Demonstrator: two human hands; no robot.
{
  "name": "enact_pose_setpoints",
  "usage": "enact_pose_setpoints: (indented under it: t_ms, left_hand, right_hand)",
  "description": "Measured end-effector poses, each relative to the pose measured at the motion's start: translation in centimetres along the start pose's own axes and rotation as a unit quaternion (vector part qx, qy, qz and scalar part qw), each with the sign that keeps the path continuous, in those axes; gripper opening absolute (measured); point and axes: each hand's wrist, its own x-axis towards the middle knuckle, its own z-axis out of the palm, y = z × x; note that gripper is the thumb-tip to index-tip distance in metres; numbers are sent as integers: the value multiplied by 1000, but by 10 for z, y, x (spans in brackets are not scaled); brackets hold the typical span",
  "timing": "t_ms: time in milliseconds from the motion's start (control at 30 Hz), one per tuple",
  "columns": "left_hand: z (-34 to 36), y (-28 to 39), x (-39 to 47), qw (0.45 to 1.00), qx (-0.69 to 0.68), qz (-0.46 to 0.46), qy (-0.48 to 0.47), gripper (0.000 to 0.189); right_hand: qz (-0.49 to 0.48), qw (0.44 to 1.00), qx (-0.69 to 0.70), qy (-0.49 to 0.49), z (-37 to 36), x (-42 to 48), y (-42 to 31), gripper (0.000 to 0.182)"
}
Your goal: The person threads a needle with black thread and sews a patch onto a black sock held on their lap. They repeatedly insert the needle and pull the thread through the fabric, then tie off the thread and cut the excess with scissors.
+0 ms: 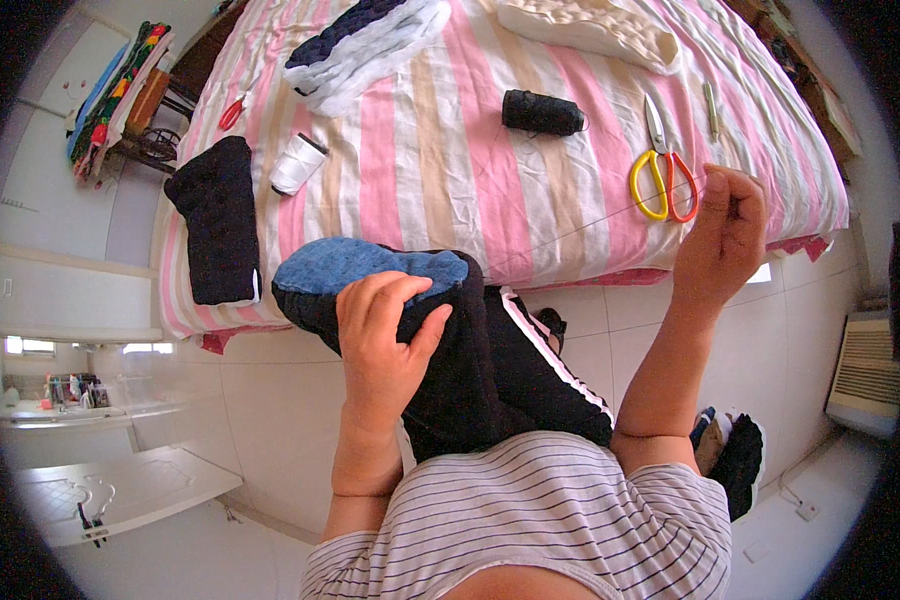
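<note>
My left hand (386,337) rests on a black fabric piece with a blue sole-shaped patch (352,266), its fingers curved over the patch's lower edge. My right hand (727,217) is raised at the right, fingers pinched together; a thin dark thread (596,223) runs from them down to the black fabric. Whether a needle is between the fingertips is too small to tell. Beside this hand lie open scissors (663,169) with yellow and orange handles. A black thread spool (542,113) lies farther left on the striped bedspread (487,172).
On the bed are a white thread spool (298,165), a folded black fabric piece (221,225), small red-handled scissors (232,111), a pale green pen-like tool (711,109), and quilted navy-and-white (367,52) and cream (592,30) pieces.
</note>
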Motion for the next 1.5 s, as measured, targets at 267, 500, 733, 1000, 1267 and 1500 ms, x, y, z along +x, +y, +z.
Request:
enact_pose_setpoints:
  t_ms: [267,500,733,1000,1267,1500]
  left_hand:
    - [-2,-3,-2,1000,-8,-12,3,32]
    - [-1,1,1,1000,11,-6,0,32]
    - [0,12,8,999,26,20,-11,33]
    - [11,24,10,992,110,66,21,21]
    - [10,15,3,996,-50,-28,62,14]
    - [-4,16,6,983,-156,-100,15,16]
  right_hand:
    - [68,970,-189,-136,-25,15,34,11]
    - [154,919,42,-360,4,-31,-15,18]
    - [110,818,294,-482,49,-66,-48,16]
    - [142,790,337,-491,56,-72,-45,6]
    - [160,780,355,-489,55,-77,-57,8]
    - [186,776,349,-492,57,-75,-69,8]
